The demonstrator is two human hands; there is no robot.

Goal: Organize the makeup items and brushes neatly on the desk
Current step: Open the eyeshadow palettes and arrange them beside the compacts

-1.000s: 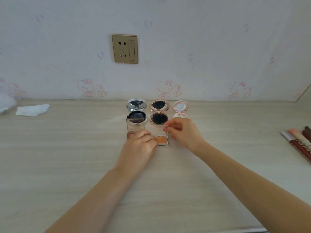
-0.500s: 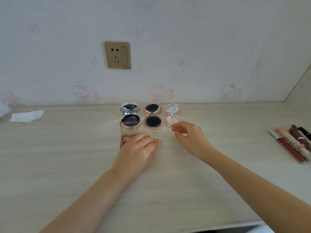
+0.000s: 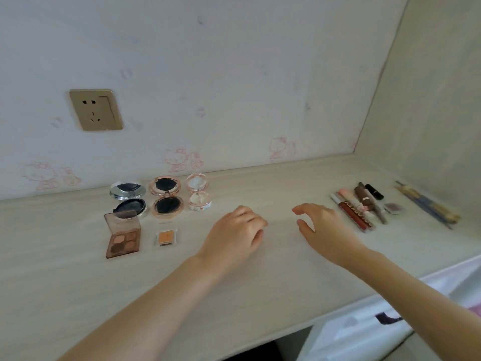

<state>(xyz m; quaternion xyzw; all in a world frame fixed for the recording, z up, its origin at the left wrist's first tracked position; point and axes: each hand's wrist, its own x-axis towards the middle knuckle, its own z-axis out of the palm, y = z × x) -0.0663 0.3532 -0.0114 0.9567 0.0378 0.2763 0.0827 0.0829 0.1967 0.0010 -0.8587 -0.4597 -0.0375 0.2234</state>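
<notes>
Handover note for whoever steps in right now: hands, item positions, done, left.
Left hand: loosely curled over bare desk, holds nothing.
Right hand: open, empty, reaching toward the right-side pile.
Done: three open round compacts in a row by the wall: silver compact, rose-gold compact, small pink compact. In front of them, the eyeshadow palette and single orange pan, both open.
Left: the lip tubes and pencils lie bunched and overlapping at right, with a small grey pan beside them and the brushes loose farther right. Line these up.
</notes>
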